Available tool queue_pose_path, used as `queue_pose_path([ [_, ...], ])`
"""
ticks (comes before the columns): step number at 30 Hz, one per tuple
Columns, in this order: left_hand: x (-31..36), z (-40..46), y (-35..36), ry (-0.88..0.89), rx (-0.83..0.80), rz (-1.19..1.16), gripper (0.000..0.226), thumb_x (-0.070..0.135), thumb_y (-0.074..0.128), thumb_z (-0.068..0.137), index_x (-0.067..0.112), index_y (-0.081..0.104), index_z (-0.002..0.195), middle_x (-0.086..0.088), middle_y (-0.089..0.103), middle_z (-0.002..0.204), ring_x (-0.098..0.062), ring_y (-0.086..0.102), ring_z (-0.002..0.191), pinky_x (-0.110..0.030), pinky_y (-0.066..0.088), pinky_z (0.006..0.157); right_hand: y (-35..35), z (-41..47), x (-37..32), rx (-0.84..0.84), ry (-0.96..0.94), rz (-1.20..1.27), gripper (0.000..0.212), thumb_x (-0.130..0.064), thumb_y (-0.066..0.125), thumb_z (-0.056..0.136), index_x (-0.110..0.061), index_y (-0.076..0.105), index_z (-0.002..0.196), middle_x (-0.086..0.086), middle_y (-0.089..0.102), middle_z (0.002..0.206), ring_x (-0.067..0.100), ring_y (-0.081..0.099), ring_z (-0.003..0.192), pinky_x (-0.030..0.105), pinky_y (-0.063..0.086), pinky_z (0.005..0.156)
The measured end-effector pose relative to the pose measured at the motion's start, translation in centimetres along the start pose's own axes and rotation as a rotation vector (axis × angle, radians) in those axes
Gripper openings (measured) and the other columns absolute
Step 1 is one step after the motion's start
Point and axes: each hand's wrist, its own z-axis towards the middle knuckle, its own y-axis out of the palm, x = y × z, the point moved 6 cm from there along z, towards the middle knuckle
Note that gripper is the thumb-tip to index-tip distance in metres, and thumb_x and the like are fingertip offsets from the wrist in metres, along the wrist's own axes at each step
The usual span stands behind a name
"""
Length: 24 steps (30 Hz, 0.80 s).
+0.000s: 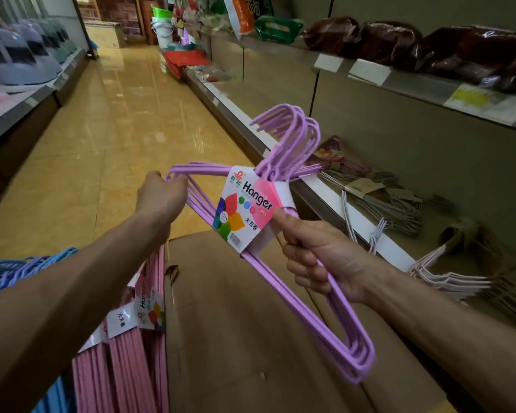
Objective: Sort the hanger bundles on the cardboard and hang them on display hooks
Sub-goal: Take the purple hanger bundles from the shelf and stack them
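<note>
Head view: purple hanger bundle (pixel 280 234) with "Hanger" label, between both hands.

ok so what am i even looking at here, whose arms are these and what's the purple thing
This is one picture from a wide-angle camera worn on a person's head, looking forward and down, so the two bare arms belong to the wearer. There is no robot. They stand in a shop aisle with shelves on both sides.

Both hands hold one bundle of purple hangers, bound by a paper label that reads "Hanger". The left hand has its grip on the far corner of the bundle; the right hand grips near the label, thumb pressed on it.

Below lies flat brown cardboard. To its left lie pink hanger bundles and, at the edge, blue ones. On the low shelf to the right lie grey hanger bundles and pale pink ones.
</note>
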Motion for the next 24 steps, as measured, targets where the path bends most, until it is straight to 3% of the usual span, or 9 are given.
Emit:
queue_pose_path([
  [2,1.5,0.1,-0.8,0.172,0.015,0.069,0.056,0.041,0.05,0.099,0.018,0.037,0.149,-0.009,0.053,0.137,-0.023,0.056,0.113,-0.036,0.045,0.096,0.3,0.5,0.6,0.019,-0.009,-0.117,0.035,-0.046,0.075,0.074,-0.011,0.073,0.076,-0.001,0.04,0.046,0.007,0.035,0.03,0.015,0.03,0.03],
  [4,3.0,-0.7,-0.2,0.328,-0.118,-0.008,0.056,0.047,0.048,0.1,0.027,0.034,0.15,-0.004,0.059,0.129,-0.019,0.061,0.108,-0.038,0.049,0.092,0.4,1.1,1.6,0.068,0.005,-0.185,0.06,-0.044,0.078,0.074,0.004,0.066,0.108,0.0,0.046,0.051,0.009,0.04,0.034,0.018,0.035,0.032],
  [5,3.5,-1.3,0.3,0.363,-0.202,-0.042,0.056,0.05,0.047,0.099,0.029,0.035,0.15,-0.004,0.064,0.122,-0.018,0.064,0.104,-0.037,0.051,0.09,0.4,1.5,2.1,0.086,0.007,-0.206,0.064,-0.043,0.078,0.075,0.006,0.062,0.112,0.001,0.047,0.052,0.009,0.04,0.035,0.017,0.036,0.033],
  [9,3.9,-2.8,2.1,0.443,-0.362,-0.124,0.063,0.058,0.054,0.093,0.031,0.038,0.148,-0.002,0.074,0.103,-0.012,0.07,0.095,-0.039,0.053,0.095,1.5,3.2,3.9,0.114,0.013,-0.255,0.053,-0.039,0.079,0.078,0.002,0.063,0.106,0.002,0.05,0.055,0.01,0.043,0.039,0.018,0.04,0.037],
  [15,2.9,-2.1,2.4,0.404,-0.416,-0.051,0.082,0.051,0.08,0.073,0.03,0.041,0.142,-0.003,0.066,0.119,-0.015,0.07,0.101,-0.038,0.053,0.097,4.2,5.8,6.8,0.115,-0.013,-0.273,0.037,-0.036,0.079,0.081,-0.008,0.062,0.098,0.0,0.057,0.059,0.01,0.052,0.043,0.02,0.047,0.044],
  [20,1.2,-1.0,1.3,0.324,-0.422,-0.039,0.053,0.025,0.08,0.078,0.022,0.059,0.127,-0.008,0.072,0.1,-0.016,0.074,0.086,-0.04,0.058,0.088,6.0,7.8,9.2,0.063,0.031,-0.182,0.039,-0.032,0.076,0.085,-0.006,0.059,0.109,0.006,0.06,0.076,0.01,0.058,0.053,0.021,0.051,0.051],
  [24,-1.3,0.6,0.2,0.301,-0.393,0.031,0.049,0.027,0.079,0.081,0.024,0.061,0.126,-0.006,0.075,0.094,-0.015,0.074,0.086,-0.038,0.058,0.089,7.1,9.3,11.9,-0.007,0.141,-0.044,0.022,-0.026,0.071,0.091,-0.011,0.062,0.104,-0.001,0.065,0.072,0.011,0.062,0.061,0.027,0.054,0.062],
])
